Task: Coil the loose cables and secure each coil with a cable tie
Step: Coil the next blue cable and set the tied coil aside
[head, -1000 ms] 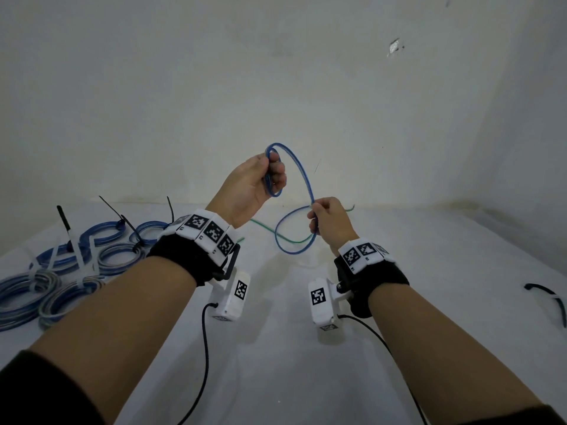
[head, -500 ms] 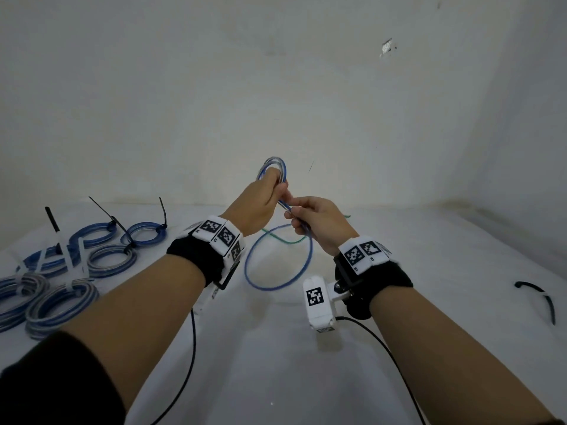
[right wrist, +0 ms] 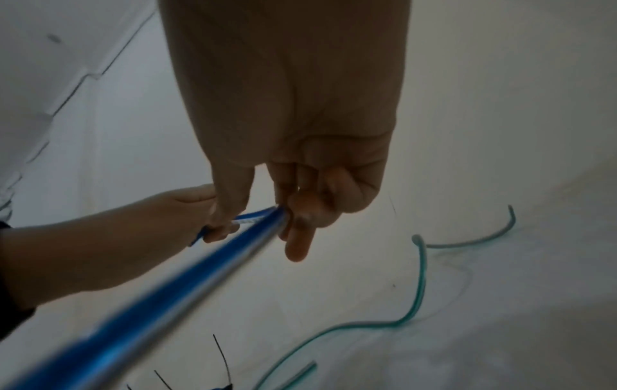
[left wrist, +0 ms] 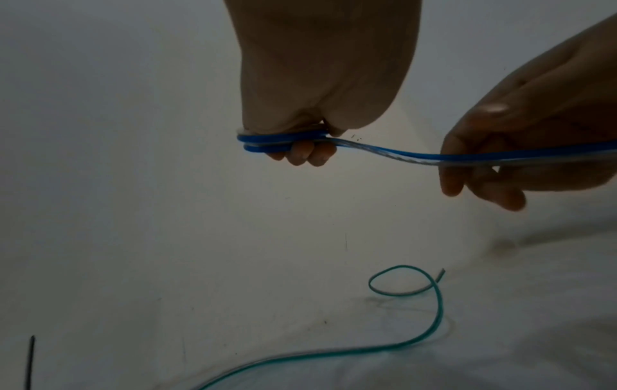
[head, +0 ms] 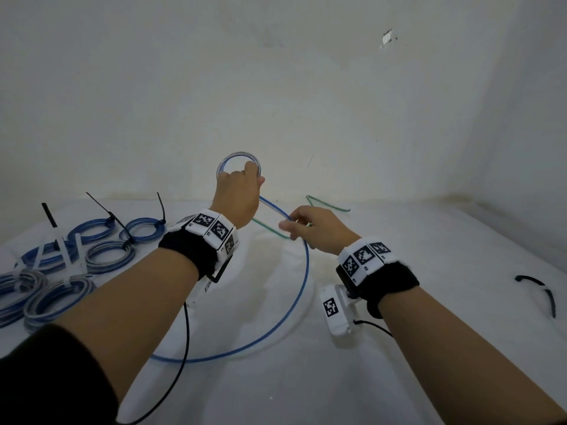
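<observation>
Coils (head: pixel 76 259) tied earlier lie at the table's (head: pixel 429 256) left. Left hand (head: pixel 237 194) grips the small blue cable (head: pixel 302 280) coil; right hand (head: pixel 313 228) pinches the free run, the likeliest hold. It looks light, springy and slick. Wrist views alone show the stacked turns and green cable (left wrist: pixel 437 316).

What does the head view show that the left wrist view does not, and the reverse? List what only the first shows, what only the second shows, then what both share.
Only the head view: the tied coils at the far left, a loose black cable tie at the right, and the blue cable's long slack loop.

Only the left wrist view: the left hand's fingertips curled through the small coil, seen from below.

Both: the left hand holding that coil, the right hand with the blue cable running through its fingers, and the green cable on the white surface.
</observation>
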The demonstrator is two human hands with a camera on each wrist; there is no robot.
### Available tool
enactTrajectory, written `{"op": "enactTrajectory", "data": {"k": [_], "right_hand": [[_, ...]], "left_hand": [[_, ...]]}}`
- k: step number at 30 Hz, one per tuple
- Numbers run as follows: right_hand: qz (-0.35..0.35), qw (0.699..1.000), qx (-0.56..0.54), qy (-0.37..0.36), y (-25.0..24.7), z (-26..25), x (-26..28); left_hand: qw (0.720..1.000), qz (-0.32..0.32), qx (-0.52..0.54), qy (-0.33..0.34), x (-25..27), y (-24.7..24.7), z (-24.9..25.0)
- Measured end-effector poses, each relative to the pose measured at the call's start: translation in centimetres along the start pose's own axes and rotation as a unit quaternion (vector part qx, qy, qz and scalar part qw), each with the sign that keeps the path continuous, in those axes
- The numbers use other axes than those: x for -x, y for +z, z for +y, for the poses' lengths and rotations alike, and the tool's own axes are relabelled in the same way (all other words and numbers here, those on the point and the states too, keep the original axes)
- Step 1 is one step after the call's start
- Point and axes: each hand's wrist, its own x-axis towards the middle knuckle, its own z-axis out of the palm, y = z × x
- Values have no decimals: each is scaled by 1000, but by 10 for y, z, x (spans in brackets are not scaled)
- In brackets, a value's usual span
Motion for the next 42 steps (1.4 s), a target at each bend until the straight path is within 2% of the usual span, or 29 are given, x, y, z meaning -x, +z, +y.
{"op": "enactTrajectory", "data": {"k": [3, 6, 11, 15, 19, 22, 25, 29, 32, 33, 36, 39, 42], "right_hand": [[7, 999, 35, 6, 6, 2, -2], [82, 989, 121, 21, 3, 10, -9], [162, 960, 212, 86, -10, 12, -10], [178, 943, 256, 117, -15, 12, -13], [171, 940, 281, 95, -16, 18, -17], [175, 952, 243, 70, -13, 22, -20], [168, 974, 147, 39, -9, 25, -22], [157, 986, 38, 30, -4, 26, -21], [189, 982, -24, 22, 0, 27, -20], [207, 978, -31, 18, 1, 27, -21], [251, 967, -32, -14, 2, 29, -22], [222, 974, -16, -35, 1, 30, -24], [184, 981, -48, -45, 0, 27, -23]], "left_hand": [[999, -15, 31, -30, -2, 1, 3], [994, -49, 91, -46, 0, 2, 2], [966, -171, 193, -26, 8, 7, -2], [950, -250, 188, 5, 13, 4, 2], [924, -315, 216, 8, 15, -5, 8], [919, -321, 231, -3, 15, -7, 11], [901, -310, 301, -43, 16, -4, 11], [842, -277, 449, -110, 17, -1, 13], [791, -285, 526, -126, 17, -3, 12], [782, -283, 540, -129, 17, -4, 12], [791, -252, 536, -152, 17, -4, 13], [796, -226, 533, -175, 16, -4, 10], [784, -214, 548, -200, 16, -6, 10]]}}
